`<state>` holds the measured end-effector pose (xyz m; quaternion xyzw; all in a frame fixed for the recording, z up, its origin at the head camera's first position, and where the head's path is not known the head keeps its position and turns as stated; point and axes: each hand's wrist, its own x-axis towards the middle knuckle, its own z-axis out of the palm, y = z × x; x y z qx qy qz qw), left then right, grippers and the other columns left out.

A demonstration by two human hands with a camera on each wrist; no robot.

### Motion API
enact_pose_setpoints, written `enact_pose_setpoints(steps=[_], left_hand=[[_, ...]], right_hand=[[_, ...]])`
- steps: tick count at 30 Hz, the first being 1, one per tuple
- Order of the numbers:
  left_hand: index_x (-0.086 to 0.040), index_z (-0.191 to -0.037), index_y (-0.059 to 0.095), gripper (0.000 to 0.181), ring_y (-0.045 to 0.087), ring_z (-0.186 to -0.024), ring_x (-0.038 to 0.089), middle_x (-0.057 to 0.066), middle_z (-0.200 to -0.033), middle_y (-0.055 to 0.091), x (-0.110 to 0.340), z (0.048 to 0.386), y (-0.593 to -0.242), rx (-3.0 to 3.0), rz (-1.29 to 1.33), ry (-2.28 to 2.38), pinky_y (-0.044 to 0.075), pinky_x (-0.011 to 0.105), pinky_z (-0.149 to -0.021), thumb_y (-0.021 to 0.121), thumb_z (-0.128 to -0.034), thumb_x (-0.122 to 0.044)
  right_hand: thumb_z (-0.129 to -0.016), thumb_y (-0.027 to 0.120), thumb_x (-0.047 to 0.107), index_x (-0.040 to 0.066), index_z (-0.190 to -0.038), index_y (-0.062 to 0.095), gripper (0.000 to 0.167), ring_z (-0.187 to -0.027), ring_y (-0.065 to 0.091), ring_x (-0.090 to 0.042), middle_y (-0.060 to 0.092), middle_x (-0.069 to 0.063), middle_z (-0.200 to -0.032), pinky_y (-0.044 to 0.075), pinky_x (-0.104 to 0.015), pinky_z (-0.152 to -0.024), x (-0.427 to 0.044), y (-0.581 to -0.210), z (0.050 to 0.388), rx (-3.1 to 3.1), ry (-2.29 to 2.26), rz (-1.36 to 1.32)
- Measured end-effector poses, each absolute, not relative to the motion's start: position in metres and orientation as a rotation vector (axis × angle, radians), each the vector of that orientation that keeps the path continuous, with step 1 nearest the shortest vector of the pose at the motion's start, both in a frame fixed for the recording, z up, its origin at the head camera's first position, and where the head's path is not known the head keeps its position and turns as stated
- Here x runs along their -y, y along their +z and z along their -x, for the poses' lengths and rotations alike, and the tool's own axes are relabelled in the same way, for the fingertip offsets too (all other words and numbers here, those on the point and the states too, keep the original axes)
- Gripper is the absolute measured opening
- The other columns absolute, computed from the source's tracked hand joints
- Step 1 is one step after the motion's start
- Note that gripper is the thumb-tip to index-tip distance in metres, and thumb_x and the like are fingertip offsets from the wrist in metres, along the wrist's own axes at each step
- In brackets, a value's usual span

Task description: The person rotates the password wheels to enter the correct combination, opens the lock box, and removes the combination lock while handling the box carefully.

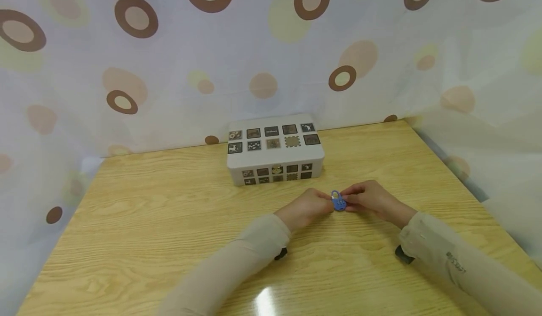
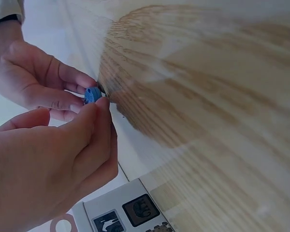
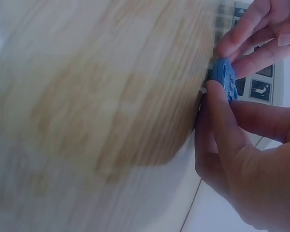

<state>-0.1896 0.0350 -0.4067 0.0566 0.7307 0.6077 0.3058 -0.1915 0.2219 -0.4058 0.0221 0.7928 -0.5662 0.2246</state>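
A small blue combination padlock (image 1: 339,204) with number dials on its face is held between both hands just above the wooden table, its looped shackle pointing up and away. My right hand (image 1: 374,201) pinches its right side between thumb and fingers, as the right wrist view also shows around the padlock (image 3: 224,79). From the other side my left hand (image 1: 306,209) holds the edge with bent fingertips; in the left wrist view its thumb (image 2: 36,118) stands off from the padlock (image 2: 92,94). Whether the shackle is locked I cannot tell.
Behind the hands stands a white box (image 1: 275,154) printed with dark picture squares, a small gold-coloured clasp (image 1: 277,169) on its front. Its back lies near the patterned curtain (image 1: 237,62). The wooden table (image 1: 161,212) extends to both sides.
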Motion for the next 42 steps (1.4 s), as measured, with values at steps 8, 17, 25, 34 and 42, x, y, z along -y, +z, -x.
enact_pose_setpoints(steps=[8, 17, 25, 34, 42], left_hand=[[0.014, -0.100, 0.066, 0.021, 0.046, -0.071, 0.009, 0.006, -0.090, 0.062, -0.044, 0.194, -0.409, -1.840, -0.088, 1.681, 0.042, 0.015, -0.062, 0.057, -0.0828, 0.006], [0.015, -0.108, 0.063, 0.024, 0.055, -0.087, 0.010, 0.013, -0.110, 0.065, -0.045, 0.196, -0.410, -1.765, -0.079, 1.682, 0.051, 0.021, -0.087, 0.056, -0.0873, 0.004], [0.017, -0.105, 0.064, 0.024, 0.057, -0.089, 0.012, 0.013, -0.109, 0.066, -0.047, 0.197, -0.411, -1.791, -0.071, 1.676, 0.052, 0.025, -0.092, 0.055, -0.0863, 0.006], [0.019, -0.107, 0.061, 0.025, 0.060, -0.097, 0.018, 0.018, -0.111, 0.065, -0.048, 0.199, -0.411, -1.787, -0.044, 1.707, 0.053, 0.028, -0.095, 0.055, -0.0864, 0.007], [0.021, -0.109, 0.060, 0.025, 0.060, -0.098, 0.020, 0.022, -0.113, 0.064, -0.047, 0.199, -0.412, -1.758, -0.022, 1.733, 0.052, 0.032, -0.097, 0.053, -0.0867, 0.011]], right_hand=[[-0.094, 0.056, -0.003, -0.020, -0.116, 0.055, 0.028, -0.079, 0.066, -0.012, 0.068, -0.015, -0.099, 0.061, -0.027, -0.072, -0.224, -0.408, 0.194, -2.295, -1.498, -0.054], [-0.093, 0.057, -0.003, -0.019, -0.112, 0.059, 0.024, -0.079, 0.065, -0.009, 0.068, -0.018, -0.101, 0.061, -0.025, -0.070, -0.229, -0.412, 0.195, -2.381, -1.415, -0.005], [-0.092, 0.059, -0.003, -0.015, -0.107, 0.064, 0.020, -0.076, 0.063, -0.009, 0.069, -0.019, -0.098, 0.059, -0.021, -0.064, -0.229, -0.420, 0.198, -2.491, -1.316, 0.058], [-0.091, 0.061, -0.001, -0.013, -0.103, 0.066, 0.018, -0.072, 0.062, -0.009, 0.070, -0.019, -0.093, 0.057, -0.021, -0.060, -0.225, -0.417, 0.196, -2.582, -1.230, 0.093], [-0.092, 0.060, -0.001, -0.014, -0.103, 0.066, 0.018, -0.075, 0.064, -0.012, 0.070, -0.020, -0.094, 0.058, -0.022, -0.062, -0.226, -0.417, 0.194, -2.579, -1.233, 0.097]])
